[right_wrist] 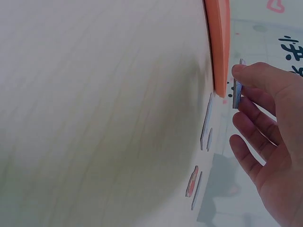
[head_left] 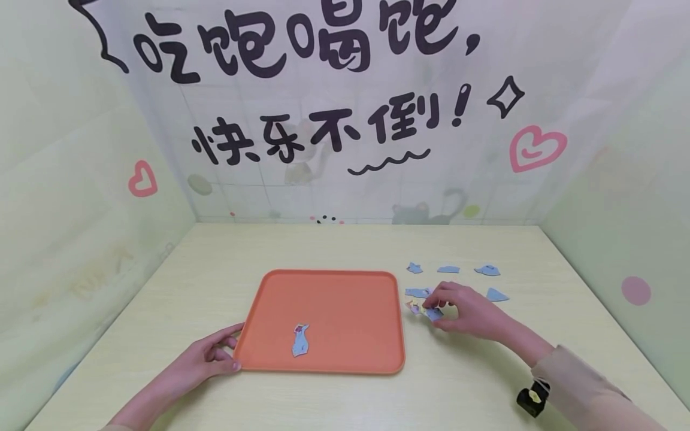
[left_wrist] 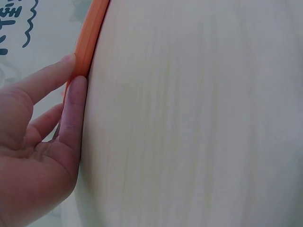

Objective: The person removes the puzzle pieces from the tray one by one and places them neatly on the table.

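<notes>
My left hand [head_left: 207, 357] holds the left edge of an orange tray [head_left: 350, 323], with thumb and fingertips at the near left corner; the left wrist view shows them against the rim [left_wrist: 85, 56]. A light blue puzzle piece [head_left: 300, 341] lies on the tray, left of its middle. To the right of the tray, my right hand [head_left: 469, 308] pinches another blue puzzle piece [head_left: 433, 314] between thumb and fingertips. In the right wrist view this thin piece [right_wrist: 237, 90] appears edge-on, with the other fingers loosely bent. Beside that hand lie a pale multicoloured piece [head_left: 413, 307] and a blue piece [head_left: 417, 293].
Farther back on the wooden table [head_left: 226, 257] lie small flat pieces: a blue one [head_left: 414, 267], a narrow one [head_left: 448, 269] and a rounded one [head_left: 487, 270]. A triangular piece [head_left: 496, 294] is behind my right hand. Printed sheets wall in the back and sides.
</notes>
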Available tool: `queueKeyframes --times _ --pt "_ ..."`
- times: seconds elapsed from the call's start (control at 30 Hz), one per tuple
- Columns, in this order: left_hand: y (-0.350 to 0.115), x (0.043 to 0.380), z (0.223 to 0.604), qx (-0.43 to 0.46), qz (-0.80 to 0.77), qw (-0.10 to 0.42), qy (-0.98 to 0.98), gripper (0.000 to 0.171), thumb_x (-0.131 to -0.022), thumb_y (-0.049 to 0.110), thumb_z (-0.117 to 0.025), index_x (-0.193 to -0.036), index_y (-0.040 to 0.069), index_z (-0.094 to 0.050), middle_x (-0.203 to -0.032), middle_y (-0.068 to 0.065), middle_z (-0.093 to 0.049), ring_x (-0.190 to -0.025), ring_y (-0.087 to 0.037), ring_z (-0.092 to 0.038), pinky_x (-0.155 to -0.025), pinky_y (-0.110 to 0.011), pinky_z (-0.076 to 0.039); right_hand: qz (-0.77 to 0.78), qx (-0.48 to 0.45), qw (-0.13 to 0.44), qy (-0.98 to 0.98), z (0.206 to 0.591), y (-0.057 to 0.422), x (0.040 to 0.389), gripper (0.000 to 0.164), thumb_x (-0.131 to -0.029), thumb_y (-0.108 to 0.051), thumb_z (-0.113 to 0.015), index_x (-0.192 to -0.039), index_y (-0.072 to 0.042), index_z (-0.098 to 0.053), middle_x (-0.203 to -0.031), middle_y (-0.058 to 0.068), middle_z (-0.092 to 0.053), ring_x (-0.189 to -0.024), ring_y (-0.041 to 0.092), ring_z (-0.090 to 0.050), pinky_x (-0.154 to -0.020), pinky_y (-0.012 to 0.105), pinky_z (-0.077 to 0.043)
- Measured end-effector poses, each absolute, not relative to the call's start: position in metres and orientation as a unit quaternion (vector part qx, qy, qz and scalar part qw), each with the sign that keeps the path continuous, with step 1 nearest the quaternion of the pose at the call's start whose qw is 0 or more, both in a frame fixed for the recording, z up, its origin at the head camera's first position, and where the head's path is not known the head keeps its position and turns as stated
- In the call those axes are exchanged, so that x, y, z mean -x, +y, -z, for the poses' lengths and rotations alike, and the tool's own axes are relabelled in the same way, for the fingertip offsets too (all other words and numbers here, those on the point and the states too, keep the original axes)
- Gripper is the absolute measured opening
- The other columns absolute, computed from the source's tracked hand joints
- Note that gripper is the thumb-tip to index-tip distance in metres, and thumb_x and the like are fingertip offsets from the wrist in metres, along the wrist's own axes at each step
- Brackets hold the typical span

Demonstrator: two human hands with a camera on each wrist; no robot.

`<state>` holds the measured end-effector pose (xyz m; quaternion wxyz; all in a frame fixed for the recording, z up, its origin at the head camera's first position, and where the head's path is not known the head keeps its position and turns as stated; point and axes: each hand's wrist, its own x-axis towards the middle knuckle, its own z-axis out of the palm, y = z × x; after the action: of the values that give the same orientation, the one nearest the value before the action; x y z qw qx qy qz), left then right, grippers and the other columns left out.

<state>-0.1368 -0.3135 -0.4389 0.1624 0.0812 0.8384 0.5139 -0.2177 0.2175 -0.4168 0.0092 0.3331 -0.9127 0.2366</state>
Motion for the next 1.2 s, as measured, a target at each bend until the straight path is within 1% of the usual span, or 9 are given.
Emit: queueKeyframes --times 0.2,0.3,0.43,0.67,0.83,0.97,1.2 --pt "-0.313 0.136 0.438 -0.081 -0.511 0.159 0.841 0.083 -0.088 0.019 -0.074 -0.154 0.000 -0.027 -0.123 -0.017 -0.050 -0.087 -0.007 -0.064 -0.080 -0.019 -0.049 -0.235 -0.337 0.004 -0.911 0.423 0.220 0.215 0.025 -0.081 -0.017 -0.079 -0.105 -0.021 -0.072 -0.101 -0.011 -0.065 -0.095 0.009 -0.060 -0.084 0.030 -0.053" --pt "-0.313 0.136 0.438 -0.080 -0.509 0.159 0.842 0.083 -0.088 0.019 -0.074 -0.154 0.000 -0.027 -0.123 -0.018 -0.050 -0.087 -0.007 -0.064 -0.080 -0.018 -0.048 -0.228 -0.346 0.007 -0.910 0.426 0.222 0.213 0.025 -0.081 -0.016 -0.079 -0.104 -0.020 -0.072 -0.101 -0.010 -0.066 -0.094 0.010 -0.059 -0.084 0.031 -0.051" --pt "-0.312 0.136 0.437 -0.079 -0.508 0.159 0.843 0.083 -0.088 0.020 -0.074 -0.154 0.001 -0.028 -0.124 -0.018 -0.050 -0.087 -0.007 -0.064 -0.081 -0.018 -0.048 -0.228 -0.346 -0.002 -0.910 0.429 0.222 0.211 0.025 -0.080 -0.018 -0.080 -0.104 -0.020 -0.072 -0.101 -0.010 -0.066 -0.093 0.007 -0.059 -0.086 0.031 -0.052" --pt "-0.312 0.135 0.437 -0.080 -0.507 0.157 0.844 0.082 -0.088 0.019 -0.073 -0.154 0.001 -0.028 -0.123 -0.019 -0.051 -0.087 -0.007 -0.065 -0.081 -0.018 -0.047 -0.240 -0.344 -0.017 -0.908 0.436 0.225 0.210 0.024 -0.079 -0.018 -0.081 -0.103 -0.020 -0.073 -0.099 -0.010 -0.065 -0.089 0.004 -0.058 -0.083 0.026 -0.052" --pt "-0.312 0.135 0.437 -0.078 -0.507 0.156 0.844 0.082 -0.088 0.019 -0.074 -0.154 0.001 -0.029 -0.122 -0.016 -0.052 -0.087 -0.007 -0.065 -0.081 -0.018 -0.047 -0.250 -0.338 -0.036 -0.906 0.438 0.227 0.212 0.025 -0.080 -0.019 -0.080 -0.104 -0.021 -0.073 -0.100 -0.011 -0.065 -0.089 0.002 -0.057 -0.083 0.024 -0.051" --pt "-0.312 0.135 0.438 -0.078 -0.507 0.155 0.844 0.082 -0.088 0.019 -0.074 -0.154 0.000 -0.029 -0.122 -0.015 -0.052 -0.087 -0.006 -0.065 -0.081 -0.018 -0.047 -0.260 -0.341 -0.046 -0.902 0.438 0.227 0.212 0.025 -0.081 -0.018 -0.079 -0.105 -0.020 -0.073 -0.101 -0.010 -0.065 -0.090 0.003 -0.058 -0.084 0.024 -0.052" --pt "-0.312 0.135 0.437 -0.082 -0.507 0.157 0.844 0.081 -0.089 0.019 -0.073 -0.154 0.001 -0.028 -0.123 -0.016 -0.052 -0.087 -0.007 -0.065 -0.081 -0.017 -0.047 -0.262 -0.349 -0.044 -0.899 0.437 0.227 0.212 0.025 -0.081 -0.017 -0.079 -0.105 -0.020 -0.073 -0.102 -0.010 -0.066 -0.091 0.004 -0.059 -0.085 0.025 -0.052"
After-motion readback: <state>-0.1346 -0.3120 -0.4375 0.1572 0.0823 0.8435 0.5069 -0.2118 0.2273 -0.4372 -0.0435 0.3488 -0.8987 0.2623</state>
